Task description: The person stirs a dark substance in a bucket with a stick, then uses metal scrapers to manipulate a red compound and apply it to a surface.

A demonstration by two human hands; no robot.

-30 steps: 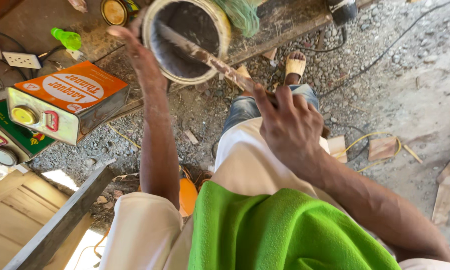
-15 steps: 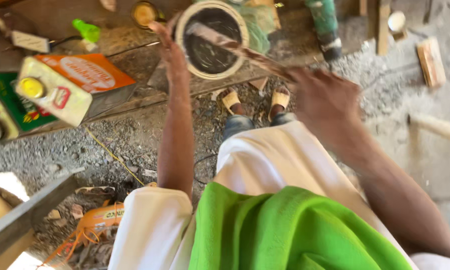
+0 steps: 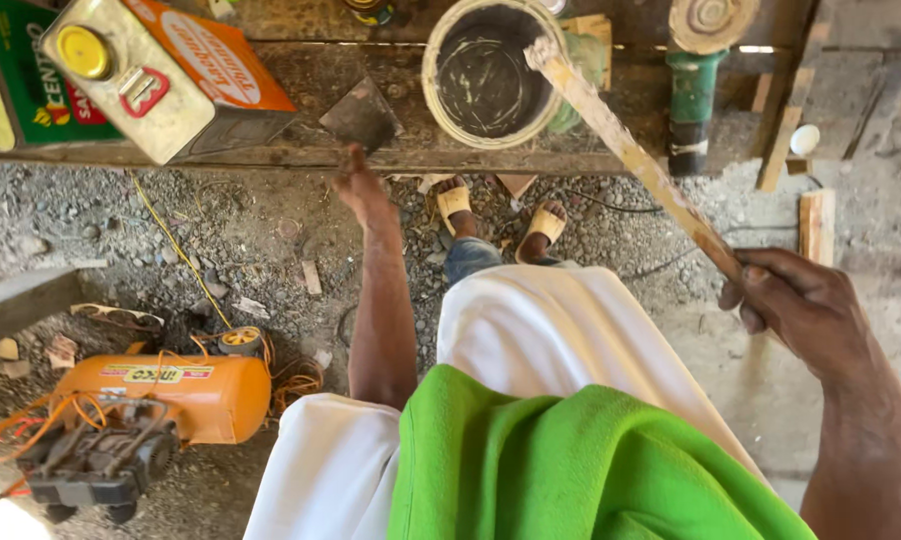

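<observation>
The long wooden stick [image 3: 631, 155] ran slantwise from the right hand [image 3: 796, 310], whose fingers [image 3: 746, 295] were wrapped around its lower end, up to the round pale bucket [image 3: 491, 75] on the bench [image 3: 311, 155], where its coated tip rested at the bucket's rim above a dark, streaked inside. The step in hand looked like stirring or drawing out the bucket's contents, judged from the smeared tip and the swirl marks; the stick seemed lifted to the rim rather than sunk in. The left hand [image 3: 363, 190] was stretched forward to the bench's front edge, just below a flat metal scraper [image 3: 363, 115] lying there; whether its fingers were touching the edge or curled could not be told, and they held nothing that showed. Any further working of the stick would call for a firm grip at its far end and a steady bucket, since the stick was long and the bucket stood near the bench's edge. Left of the bucket lay a rectangular orange-and-cream tin can [image 3: 166, 75] with a yellow cap, and to the right a green power tool [image 3: 693, 90] stood upright. Below, on the gravel floor [image 3: 221, 240], sat an orange compressor [image 3: 161, 395] with tangled cords, well apart from the person's sandalled feet [image 3: 501, 215].
</observation>
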